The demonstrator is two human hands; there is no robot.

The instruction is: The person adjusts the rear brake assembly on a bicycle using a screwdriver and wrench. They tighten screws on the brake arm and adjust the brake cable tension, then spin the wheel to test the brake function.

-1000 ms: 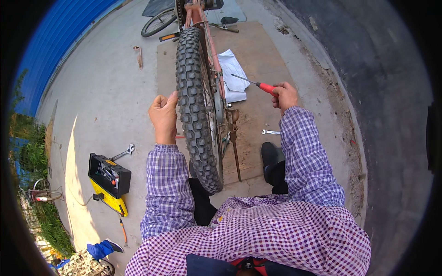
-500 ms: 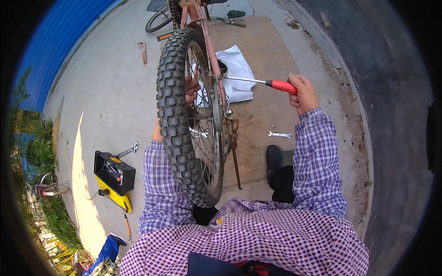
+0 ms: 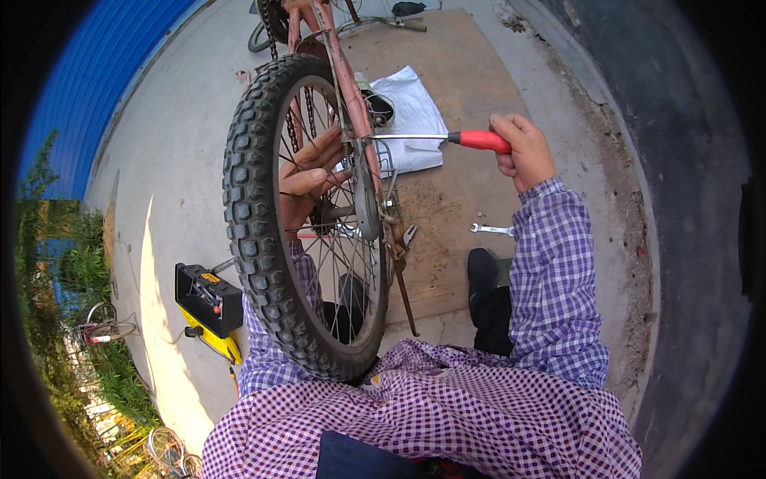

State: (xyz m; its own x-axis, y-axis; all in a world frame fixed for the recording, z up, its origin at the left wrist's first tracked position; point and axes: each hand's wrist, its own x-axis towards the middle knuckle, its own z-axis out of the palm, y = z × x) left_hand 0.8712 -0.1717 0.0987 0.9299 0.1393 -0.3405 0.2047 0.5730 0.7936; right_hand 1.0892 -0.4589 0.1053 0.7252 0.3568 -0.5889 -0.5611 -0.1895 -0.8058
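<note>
Pointing a long, red-handled metal screwdriver (image 3: 483, 141) left at the pink metal frame (image 3: 345, 68), the right hand (image 3: 524, 153) curls round it (left hand (image 3: 305, 180) closer in, hold unclear).

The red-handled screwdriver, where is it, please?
In the head view, the red-handled screwdriver is right of centre, in the right hand, its tip by the pink frame.

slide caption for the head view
Right hand holds a red-handled screwdriver at a pink bicycle frame; left hand seen through the wheel.
</note>
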